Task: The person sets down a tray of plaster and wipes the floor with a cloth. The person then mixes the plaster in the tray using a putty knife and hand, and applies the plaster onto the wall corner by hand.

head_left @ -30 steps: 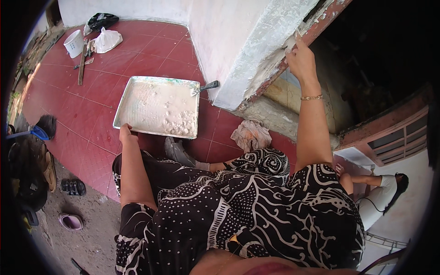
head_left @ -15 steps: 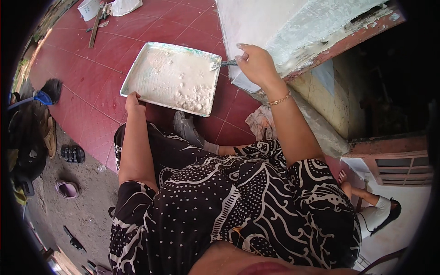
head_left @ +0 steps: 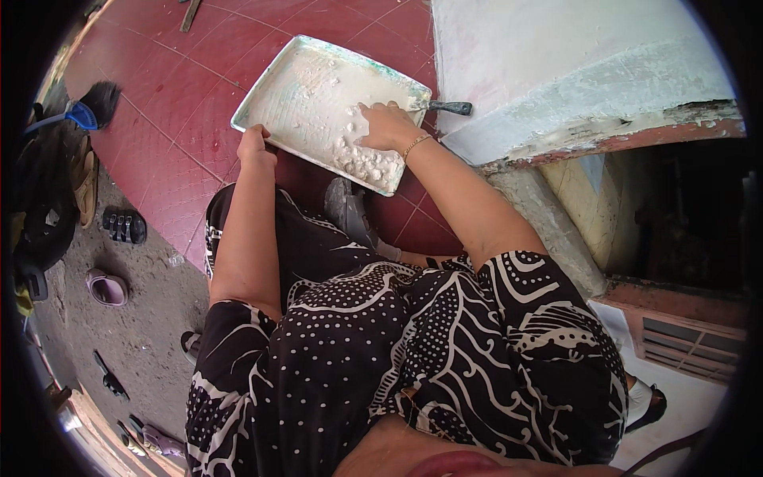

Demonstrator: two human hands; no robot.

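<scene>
A shallow white tray (head_left: 310, 87) smeared with pale wet putty is tilted above the red tiles, lumps of putty (head_left: 369, 163) gathered along its near right part. My left hand (head_left: 256, 145) is closed round the tray's near left edge, thumb side up. Down in the tray, beside the lumps, my right hand (head_left: 387, 127) has its fingers apart and touching the putty; its fingertips are partly hidden. A putty knife (head_left: 450, 106) rests across the right rim, its dark, smeared handle sticking out toward the wall and its blade inside the tray.
To the right stands a white plastered wall (head_left: 572, 56) with a crumbling lower edge above a dark opening. A blue-headed broom (head_left: 83, 115) and several sandals and clogs (head_left: 107, 288) lie at the left. One grey shoe (head_left: 347, 208) of mine shows under the tray.
My right hand has let go of the putty knife, leaving it on the rim, and moved left into the tray. In view, the tray sits farther up and right.
</scene>
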